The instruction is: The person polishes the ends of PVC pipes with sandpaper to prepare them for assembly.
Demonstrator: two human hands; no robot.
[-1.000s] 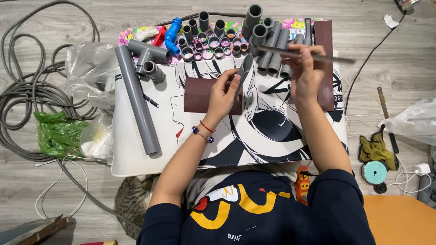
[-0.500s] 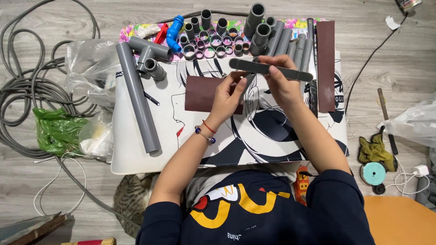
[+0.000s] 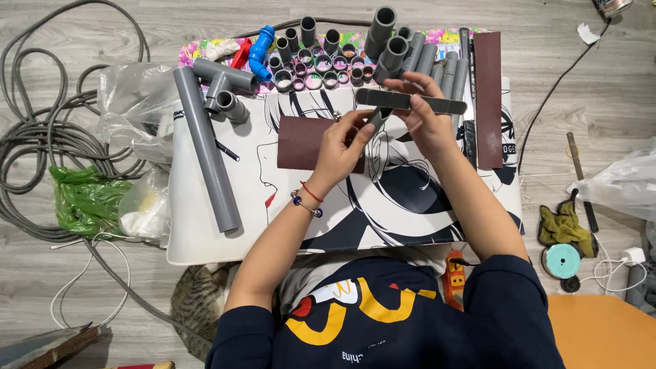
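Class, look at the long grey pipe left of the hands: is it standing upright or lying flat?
Lying flat: the long grey pipe rests lengthwise on the printed mat.

Your printed white mat (image 3: 205, 239) sits mid-frame on the wooden floor. The long grey plastic pipe (image 3: 205, 150) runs down its left side, with the rectangular brown sandpaper sheet (image 3: 304, 142) just right of it. Grey pipe fittings (image 3: 321, 58) line the mat's top edge. A coiled grey cable (image 3: 41, 137) lies far left, a round teal tape roll (image 3: 563, 261) lower right.
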